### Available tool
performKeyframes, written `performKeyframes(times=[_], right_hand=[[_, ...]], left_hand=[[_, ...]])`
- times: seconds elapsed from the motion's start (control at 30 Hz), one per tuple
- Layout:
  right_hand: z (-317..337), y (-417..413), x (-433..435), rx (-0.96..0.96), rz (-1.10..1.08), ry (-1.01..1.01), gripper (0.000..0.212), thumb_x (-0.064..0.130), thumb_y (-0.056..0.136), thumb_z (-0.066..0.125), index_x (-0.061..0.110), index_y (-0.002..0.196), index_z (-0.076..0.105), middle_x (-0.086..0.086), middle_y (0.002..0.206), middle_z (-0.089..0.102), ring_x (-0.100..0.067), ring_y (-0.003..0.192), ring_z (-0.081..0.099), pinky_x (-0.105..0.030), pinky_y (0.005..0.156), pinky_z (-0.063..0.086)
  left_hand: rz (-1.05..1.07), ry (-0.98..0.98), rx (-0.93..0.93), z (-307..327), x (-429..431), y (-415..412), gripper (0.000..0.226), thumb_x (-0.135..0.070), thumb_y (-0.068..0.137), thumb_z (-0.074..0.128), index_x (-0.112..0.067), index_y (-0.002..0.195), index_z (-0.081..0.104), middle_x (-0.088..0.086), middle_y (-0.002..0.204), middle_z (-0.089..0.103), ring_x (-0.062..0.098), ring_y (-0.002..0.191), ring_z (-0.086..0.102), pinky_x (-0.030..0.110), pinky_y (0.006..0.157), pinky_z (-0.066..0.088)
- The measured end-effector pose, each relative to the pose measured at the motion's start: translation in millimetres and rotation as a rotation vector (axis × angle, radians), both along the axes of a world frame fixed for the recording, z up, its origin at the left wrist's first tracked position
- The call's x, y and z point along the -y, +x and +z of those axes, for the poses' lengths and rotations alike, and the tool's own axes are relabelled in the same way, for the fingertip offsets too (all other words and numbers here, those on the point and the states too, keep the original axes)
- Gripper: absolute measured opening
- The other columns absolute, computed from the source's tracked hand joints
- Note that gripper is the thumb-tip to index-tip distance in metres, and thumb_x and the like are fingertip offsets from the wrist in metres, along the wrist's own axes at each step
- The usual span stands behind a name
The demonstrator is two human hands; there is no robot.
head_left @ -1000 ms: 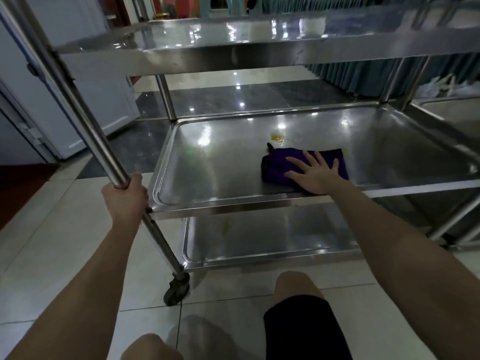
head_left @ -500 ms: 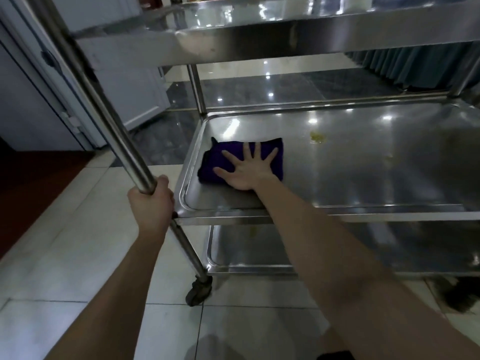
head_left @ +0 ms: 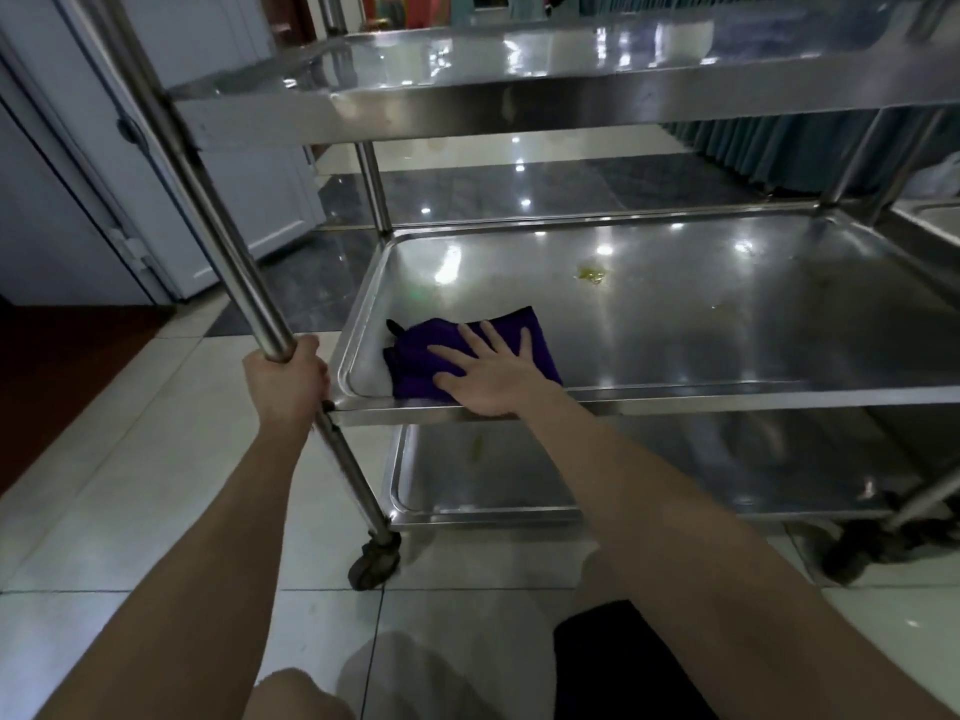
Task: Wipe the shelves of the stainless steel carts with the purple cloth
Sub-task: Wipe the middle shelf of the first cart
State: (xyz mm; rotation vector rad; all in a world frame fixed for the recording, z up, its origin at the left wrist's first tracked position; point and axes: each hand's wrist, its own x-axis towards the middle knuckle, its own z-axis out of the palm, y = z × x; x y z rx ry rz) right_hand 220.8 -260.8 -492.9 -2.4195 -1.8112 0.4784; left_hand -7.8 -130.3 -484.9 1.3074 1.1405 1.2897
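dim, bluish indoor light; small ceiling lamps glare as white spots on the steel shelves (head_left: pixel 727 314) and the glossy dark floor (head_left: pixel 519 189). wide-angle bending curves the cart post (head_left: pixel 208 210), and the picture is slightly soft.

Both forearms (head_left: pixel 675 517) are bare all the way to the frame edge, and the left hand (head_left: pixel 285 379) and right hand (head_left: pixel 491 374) are bare too. The only clothing showing is a pair of plain black shorts (head_left: pixel 623 672) at the near edge, right side, with bare knees (head_left: pixel 296 693) past the hem.
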Motion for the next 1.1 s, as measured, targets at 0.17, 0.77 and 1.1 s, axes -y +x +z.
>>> performKeyframes(times=[0.17,0.77,1.1], right_hand=[[-3,97,77,0.035,-0.175,-0.008,0.071,0.085,0.100,0.017,0.061,0.166,0.003,0.012,0.181,-0.013,-0.022,0.166,-0.020,-0.071,0.124,-0.020],[-4,158,7,0.082,-0.351,-0.016,0.095,0.101,0.085,0.011,0.055,0.168,0.001,-0.003,0.181,-0.017,-0.038,0.164,-0.024,-0.081,0.115,-0.023],[-11,-38,-64,0.086,0.018,0.019,0.076,0.082,0.100,0.016,0.054,0.169,0.005,-0.003,0.181,-0.017,-0.038,0.164,-0.023,-0.081,0.112,-0.027]], left_hand=[[-0.001,-0.023,-0.032,-9,-14,-6,0.026,-0.033,0.075,0.069,-0.023,0.052,0.063,-0.002,0.049,0.051,0.019,0.045,0.048,0.038,0.057,0.045],[0.018,0.050,0.109,-16,-8,2,0.024,-0.023,0.086,0.068,-0.022,0.069,0.052,-0.004,0.047,0.044,0.015,0.039,0.041,0.023,0.042,0.036],[0.000,0.043,0.051,-11,0,2,0.022,-0.017,0.088,0.066,-0.012,0.072,0.051,0.003,0.053,0.041,0.017,0.044,0.038,0.024,0.046,0.032]])
